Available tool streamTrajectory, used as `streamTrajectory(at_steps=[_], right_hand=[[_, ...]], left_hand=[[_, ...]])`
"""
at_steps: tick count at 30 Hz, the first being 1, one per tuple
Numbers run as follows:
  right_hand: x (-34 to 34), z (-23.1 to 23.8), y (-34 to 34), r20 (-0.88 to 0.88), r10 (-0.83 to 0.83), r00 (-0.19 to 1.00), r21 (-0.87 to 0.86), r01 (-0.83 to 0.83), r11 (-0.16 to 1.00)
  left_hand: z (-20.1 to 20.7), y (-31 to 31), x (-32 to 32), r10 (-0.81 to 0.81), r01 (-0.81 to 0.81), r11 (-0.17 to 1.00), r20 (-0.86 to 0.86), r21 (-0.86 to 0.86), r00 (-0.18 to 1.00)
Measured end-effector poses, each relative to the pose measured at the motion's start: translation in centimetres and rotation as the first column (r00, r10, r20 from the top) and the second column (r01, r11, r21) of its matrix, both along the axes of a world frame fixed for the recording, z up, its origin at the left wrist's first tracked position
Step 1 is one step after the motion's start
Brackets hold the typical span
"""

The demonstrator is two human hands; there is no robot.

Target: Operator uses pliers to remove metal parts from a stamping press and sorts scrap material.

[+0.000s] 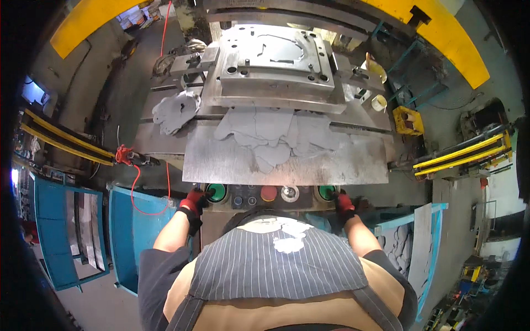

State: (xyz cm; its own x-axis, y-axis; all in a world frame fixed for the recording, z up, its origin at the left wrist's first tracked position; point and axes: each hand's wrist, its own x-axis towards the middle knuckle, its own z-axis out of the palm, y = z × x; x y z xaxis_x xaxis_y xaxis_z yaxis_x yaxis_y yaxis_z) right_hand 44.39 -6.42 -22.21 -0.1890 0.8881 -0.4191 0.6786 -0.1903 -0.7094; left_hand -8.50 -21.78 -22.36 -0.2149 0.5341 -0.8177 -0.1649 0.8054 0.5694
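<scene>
My left hand [193, 203], in a red and black glove, is at the left green push button [216, 192] of a control panel, its dark fingertips stretched onto the button's edge. At the panel's other end, my right hand [344, 204], gloved the same way, reaches its fingers to the right green push button [327, 192]. Neither hand holds anything; both look open, though the fingers are partly hidden. Between them on the panel are a red button [269, 193] and a round metal switch [289, 193]. Beyond, flat grey metal pieces [273, 157] lie overlapping on a metal plate [353, 165].
A steel die [276, 83] with a curved cutout sits on the press bed. More grey pieces [175, 113] lie left of it. Yellow guards [458, 49] arch overhead. Blue bins [132, 237] stand left; a blue-framed rack [436, 237] with grey pieces stands right. A red hose [135, 193] hangs left.
</scene>
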Motion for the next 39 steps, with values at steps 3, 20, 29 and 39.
streamTrajectory(at_steps=[3,20,29,39], right_hand=[[0.1,0.7,-0.2,0.219,0.143,0.965,0.113,-0.171,0.979],[1.0,-2.0,-0.1,-0.076,-0.081,0.994,-0.007,0.081,0.997],[-0.1,9.1,1.5,0.324,-0.106,0.94,0.169,0.052,0.984],[-26.2,12.3,7.4,0.432,0.466,0.772,0.729,-0.604,0.324]], left_hand=[[-3.0,-0.8,-1.8,-0.35,0.41,0.905,-0.346,0.116,0.87],[-2.0,0.2,-0.6,0.031,-0.024,0.996,-0.086,0.084,0.996],[-2.2,-8.5,0.4,0.534,-0.522,0.722,0.113,0.454,0.838],[3.0,-8.9,-5.3,0.62,-0.418,0.538,-0.008,0.732,0.784]])
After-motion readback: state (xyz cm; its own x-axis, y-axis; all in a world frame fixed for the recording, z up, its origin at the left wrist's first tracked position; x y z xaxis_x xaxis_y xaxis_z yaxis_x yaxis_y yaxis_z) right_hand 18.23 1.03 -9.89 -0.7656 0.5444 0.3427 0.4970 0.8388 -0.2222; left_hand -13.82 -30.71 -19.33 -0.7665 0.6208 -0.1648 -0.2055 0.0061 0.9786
